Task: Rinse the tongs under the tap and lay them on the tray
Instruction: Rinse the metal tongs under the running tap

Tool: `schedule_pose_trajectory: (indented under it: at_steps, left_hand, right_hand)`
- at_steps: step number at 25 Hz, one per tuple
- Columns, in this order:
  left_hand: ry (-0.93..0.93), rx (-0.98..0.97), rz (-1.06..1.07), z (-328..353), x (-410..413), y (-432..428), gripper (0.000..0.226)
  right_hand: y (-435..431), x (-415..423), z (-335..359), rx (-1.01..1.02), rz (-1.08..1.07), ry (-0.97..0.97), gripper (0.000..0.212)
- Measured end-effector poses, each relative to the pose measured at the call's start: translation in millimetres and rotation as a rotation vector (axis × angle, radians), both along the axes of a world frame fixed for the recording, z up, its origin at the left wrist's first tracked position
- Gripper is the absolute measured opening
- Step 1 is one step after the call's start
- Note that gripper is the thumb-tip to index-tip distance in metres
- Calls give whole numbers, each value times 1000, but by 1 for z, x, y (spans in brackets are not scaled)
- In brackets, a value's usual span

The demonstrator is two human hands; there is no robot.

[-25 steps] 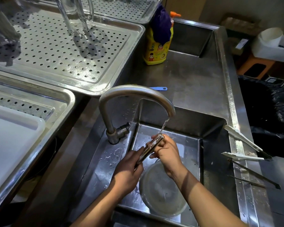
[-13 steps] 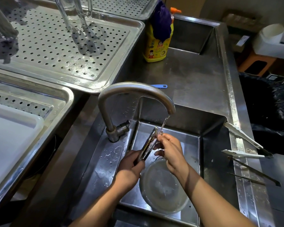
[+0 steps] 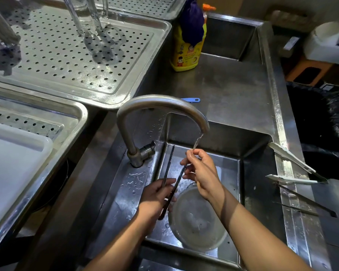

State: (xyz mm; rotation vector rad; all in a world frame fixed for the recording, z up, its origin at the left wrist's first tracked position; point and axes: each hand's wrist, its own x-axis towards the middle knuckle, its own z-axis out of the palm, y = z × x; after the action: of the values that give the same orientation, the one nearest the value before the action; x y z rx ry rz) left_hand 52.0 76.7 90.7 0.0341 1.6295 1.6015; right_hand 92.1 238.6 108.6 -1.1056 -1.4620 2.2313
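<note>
Wrapping left hand point(image 3: 158, 196) round tongs point(image 3: 179, 177) near hinge, grip tight; pinching tip of one arm in right hand point(image 3: 203, 171), under stream from tap point(image 3: 160, 102). Held over sink point(image 3: 254, 173), arms splayed, above clear bowl point(image 3: 196, 223). Well apart from perforated tray point(image 3: 67, 55), back left.

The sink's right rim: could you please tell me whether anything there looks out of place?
Yes: white tongs and thin metal tongs lie across the rim, the white tips jutting over the basin, so they might slip in. Nothing looks spilled or damaged.
</note>
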Motion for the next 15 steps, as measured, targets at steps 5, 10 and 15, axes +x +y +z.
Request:
schedule_pose_trajectory:
  at_steps: [5, 10, 15]
  left_hand:
    - [-52, 43, 49, 3, -2, 2, 25]
    - [-175, 103, 51, 6, -6, 5, 19]
    - [-217, 146, -10, 9, 0, 5, 22]
  right_hand:
    - [3, 0, 3, -59, 147, -60, 18]
    - [-8, 3, 2, -339, 40, 150, 17]
    - [-2, 10, 7, -477, 16, 332, 9]
